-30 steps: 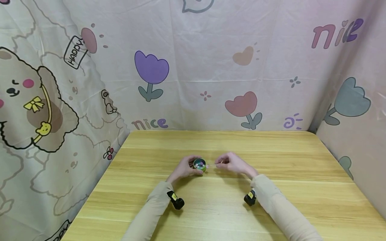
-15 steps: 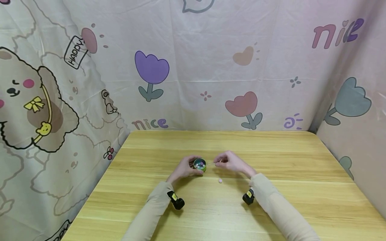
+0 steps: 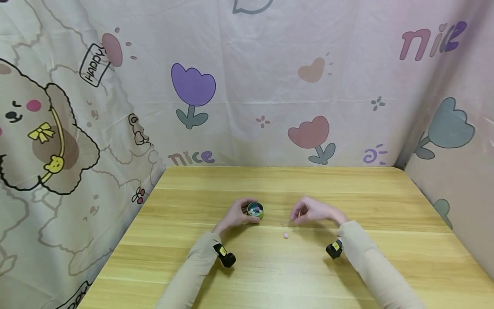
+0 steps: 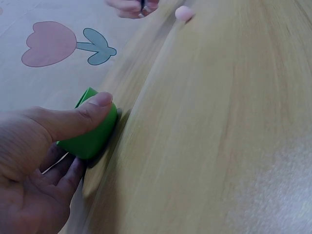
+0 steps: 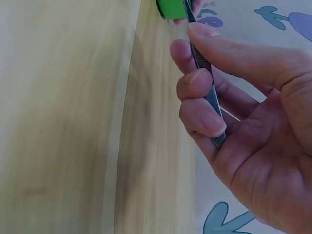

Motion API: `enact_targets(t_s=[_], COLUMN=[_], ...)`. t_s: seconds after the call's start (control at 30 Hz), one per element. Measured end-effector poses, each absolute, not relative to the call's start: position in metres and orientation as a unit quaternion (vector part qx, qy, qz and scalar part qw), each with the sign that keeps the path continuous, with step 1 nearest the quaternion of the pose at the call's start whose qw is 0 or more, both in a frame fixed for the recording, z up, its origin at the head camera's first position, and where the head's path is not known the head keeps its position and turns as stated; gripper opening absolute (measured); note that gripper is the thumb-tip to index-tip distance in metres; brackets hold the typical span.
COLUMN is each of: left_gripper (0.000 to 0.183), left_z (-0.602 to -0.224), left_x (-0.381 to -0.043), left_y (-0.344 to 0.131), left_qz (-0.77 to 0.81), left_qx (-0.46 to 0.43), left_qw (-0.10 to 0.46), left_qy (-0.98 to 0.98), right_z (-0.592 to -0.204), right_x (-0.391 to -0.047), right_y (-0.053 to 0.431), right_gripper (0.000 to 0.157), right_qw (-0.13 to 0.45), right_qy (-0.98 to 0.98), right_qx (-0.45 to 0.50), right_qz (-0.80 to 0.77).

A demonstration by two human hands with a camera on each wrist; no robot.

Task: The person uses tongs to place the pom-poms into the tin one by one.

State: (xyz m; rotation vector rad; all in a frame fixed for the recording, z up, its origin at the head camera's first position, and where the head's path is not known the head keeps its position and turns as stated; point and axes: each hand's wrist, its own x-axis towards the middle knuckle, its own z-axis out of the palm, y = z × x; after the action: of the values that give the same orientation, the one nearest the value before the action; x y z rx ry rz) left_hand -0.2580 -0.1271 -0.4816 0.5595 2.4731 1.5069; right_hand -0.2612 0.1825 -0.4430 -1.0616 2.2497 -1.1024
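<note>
My left hand (image 3: pixel 236 213) grips a small green cup (image 4: pixel 95 130) standing on the table, the thumb along its near side and the fingers behind. Several small balls (image 3: pixel 254 210), pink, white and bluish, lie inside the cup. My right hand (image 3: pixel 310 210) pinches a pair of metal tweezers (image 5: pixel 205 73) between thumb and curled fingers. In the head view the tweezers' thin tips point left and down, just above a pink ball (image 3: pixel 286 235) on the table. This same pink ball (image 4: pixel 184 13) shows fuzzy and round in the left wrist view.
A wood-grain table (image 3: pixel 247 274) spreads under both hands. Patterned cloth (image 3: pixel 247 77) hangs behind it and along both sides. A black camera sits on each wrist, the left camera (image 3: pixel 225 255) and the right camera (image 3: pixel 334 249).
A pink ball that was by the cup at the tweezers' tips dropped to the table and shifted slightly right. My right hand moved right and nearer with the tweezers; the left hand stayed on the cup.
</note>
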Motion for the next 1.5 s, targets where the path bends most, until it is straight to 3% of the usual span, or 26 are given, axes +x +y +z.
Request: enact_targets(t_s=[0.87,1.2,1.5], left_gripper=[0.062,0.063,0.064], left_z=[-0.484,-0.484,-0.482], left_x=[-0.26,-0.259,-0.259], left_y=[-0.128,-0.128,-0.128], left_qz=[0.507,0.509,0.494], left_qx=[0.195,0.189,0.185], left_qw=[0.093,0.096,0.095], left_qy=[0.834,0.834,0.844], right_z=[-0.451,-0.45,-0.445], right_x=[-0.254,-0.255,-0.25], right_y=[0.176,0.179,0.176], right_gripper=[0.014,0.014,0.015], right_qw=[0.263,0.247,0.281], right_qy=[0.822,0.822,0.811], right_qx=[-0.353,-0.364,-0.36], right_qz=[-0.361,-0.361,-0.366])
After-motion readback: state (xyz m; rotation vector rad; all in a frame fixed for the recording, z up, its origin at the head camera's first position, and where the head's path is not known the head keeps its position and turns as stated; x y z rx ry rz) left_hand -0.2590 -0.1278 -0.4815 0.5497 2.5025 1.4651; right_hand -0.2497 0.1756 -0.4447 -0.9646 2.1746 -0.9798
